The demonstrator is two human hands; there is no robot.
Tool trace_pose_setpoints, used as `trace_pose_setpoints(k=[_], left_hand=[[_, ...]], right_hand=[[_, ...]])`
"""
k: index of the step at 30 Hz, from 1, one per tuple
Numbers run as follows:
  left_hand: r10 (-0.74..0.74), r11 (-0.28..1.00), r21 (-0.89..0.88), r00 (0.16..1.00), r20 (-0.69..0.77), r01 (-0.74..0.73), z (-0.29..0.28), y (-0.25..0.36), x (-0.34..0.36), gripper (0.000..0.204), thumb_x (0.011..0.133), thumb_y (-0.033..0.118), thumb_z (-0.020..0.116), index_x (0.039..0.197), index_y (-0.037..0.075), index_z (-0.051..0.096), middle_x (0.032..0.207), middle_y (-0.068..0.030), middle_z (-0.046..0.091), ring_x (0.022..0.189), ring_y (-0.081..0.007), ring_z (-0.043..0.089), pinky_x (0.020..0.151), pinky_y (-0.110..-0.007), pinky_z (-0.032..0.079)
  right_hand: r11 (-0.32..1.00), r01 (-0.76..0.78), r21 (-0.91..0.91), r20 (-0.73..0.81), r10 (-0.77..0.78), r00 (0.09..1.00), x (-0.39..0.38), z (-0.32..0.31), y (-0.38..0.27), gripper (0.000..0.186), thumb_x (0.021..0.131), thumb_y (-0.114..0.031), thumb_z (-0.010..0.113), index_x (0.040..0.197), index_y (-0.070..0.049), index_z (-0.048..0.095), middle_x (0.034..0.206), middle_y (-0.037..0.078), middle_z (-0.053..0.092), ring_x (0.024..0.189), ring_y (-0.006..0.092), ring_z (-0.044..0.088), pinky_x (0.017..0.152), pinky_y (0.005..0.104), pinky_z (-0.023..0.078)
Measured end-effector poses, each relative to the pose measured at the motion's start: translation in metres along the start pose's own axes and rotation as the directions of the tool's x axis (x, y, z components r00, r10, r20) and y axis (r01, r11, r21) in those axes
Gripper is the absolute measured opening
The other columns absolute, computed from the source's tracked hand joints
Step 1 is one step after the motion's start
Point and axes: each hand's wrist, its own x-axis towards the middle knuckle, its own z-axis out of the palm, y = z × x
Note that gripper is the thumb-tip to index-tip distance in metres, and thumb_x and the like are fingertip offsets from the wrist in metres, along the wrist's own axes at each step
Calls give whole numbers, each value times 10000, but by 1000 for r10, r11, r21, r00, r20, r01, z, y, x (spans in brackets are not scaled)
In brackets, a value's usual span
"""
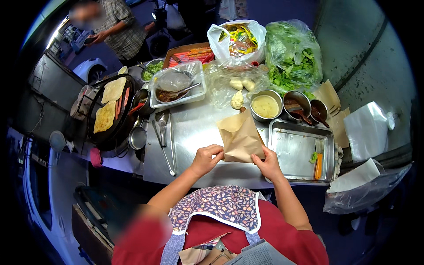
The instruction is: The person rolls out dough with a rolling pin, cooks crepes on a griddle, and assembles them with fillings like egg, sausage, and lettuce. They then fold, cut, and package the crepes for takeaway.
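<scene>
The step in hand looks to be readying the bag [240, 138], a brown paper one, held over the near part of the steel desk [198, 128]; whether it is being loosened, folded or closed I cannot tell. The left hand [207, 159] has its grip clamped on the bag's lower left corner, thumb and fingertips together with only the thin paper between them. The right hand [267, 165] has its grip clamped on the lower right side, thumb laid over the front and the fingers mostly hidden behind, so how tightly they press cannot be seen. The bag is tilted and slightly creased, its far end pointing away from the body. A small brown piece [243, 109] shows just past that end; whether it is inside the bag or behind it is unclear. The next move, I judge, calls for a light, even pinch at both sides, since such paper would crumple or tear easily, and for some care with the sauce pot [265, 106] just beyond. To the right of the bag sits the tray [287, 154], holding the spatula [318, 167]; the tongs [172, 141] lie to the left, near the left hand, touched by neither.
</scene>
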Motion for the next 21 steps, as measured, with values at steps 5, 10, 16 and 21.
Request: trace_pose_setpoints(k=[5, 10, 16, 21], left_hand=[[-51, 990, 125, 997, -53, 57, 17, 12, 1, 121, 902, 42, 680, 1009, 6, 723, 896, -107, 728, 773, -226, 719, 695, -306, 574], [-412, 847, -383, 911, -35, 368, 35, -5, -2, 180, 1004, 96, 619, 1120, -20, 694, 971, -78, 732, 836, -160, 702, 769, -310, 578], [-591, 574, -621, 795, 136, 533, 38, -16, 8, 204, 1048, 156, 590, 1155, 7, 681, 1053, -33, 722, 939, -105, 676, 884, -298, 557], [-590, 637, -551, 801, 100, 538, 40, -8, 17, 171, 1048, 154, 591, 1104, 17, 676, 1001, -16, 715, 914, -95, 665, 842, -282, 547]], right_hand=[[991, -41, 125, 50, 35, 998, 4, -15, 2, 312, 939, -71, 667, 1230, 40, 648, 1097, 68, 725, 1009, 104, 644, 869, 276, 525], [998, 17, 54, 94, -22, 995, 11, -22, 5, 297, 938, -88, 671, 1208, 33, 658, 1060, 74, 734, 965, 113, 657, 838, 290, 534], [991, 48, -124, 164, -28, 986, 16, -39, 2, 269, 905, -128, 690, 1123, 29, 676, 936, 130, 741, 868, 163, 696, 785, 324, 539], [987, 56, -151, 179, -28, 983, 21, -46, 11, 258, 896, -145, 700, 1079, 36, 681, 903, 156, 735, 828, 185, 701, 755, 342, 541]])
